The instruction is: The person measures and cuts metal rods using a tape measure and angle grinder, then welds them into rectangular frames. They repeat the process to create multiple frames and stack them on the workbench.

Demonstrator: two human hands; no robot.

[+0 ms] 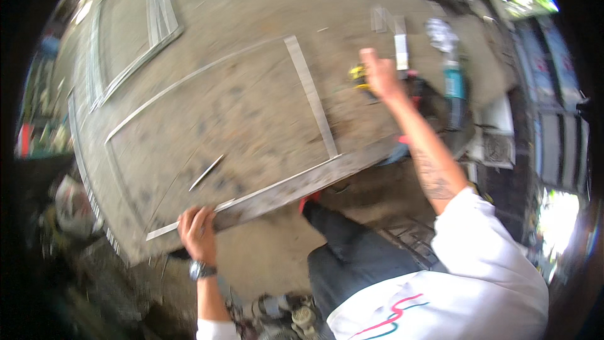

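At the near edge of the large worktable (251, 101), my left hand (198, 233), with a watch on its wrist, has its fingers curled over a thin pale metal strip (277, 182) that runs along the edge. My right hand (380, 77) reaches over the right side of the table, smeared by motion. Close to its fingers is a yellow and black tape measure (358, 77); whether the hand touches it cannot be made out. More flat strips lie as a rectangle, among them a wide right-hand strip (311, 97). Inside it rests a slim pen-like rod (206, 172).
Finished-looking metal frames (135, 56) lie at the far left. To the right are a teal and black power tool (453, 88), a crumpled white bundle (441, 33) and a short white piece (401, 50). Machinery (283, 315) stands below the near edge.
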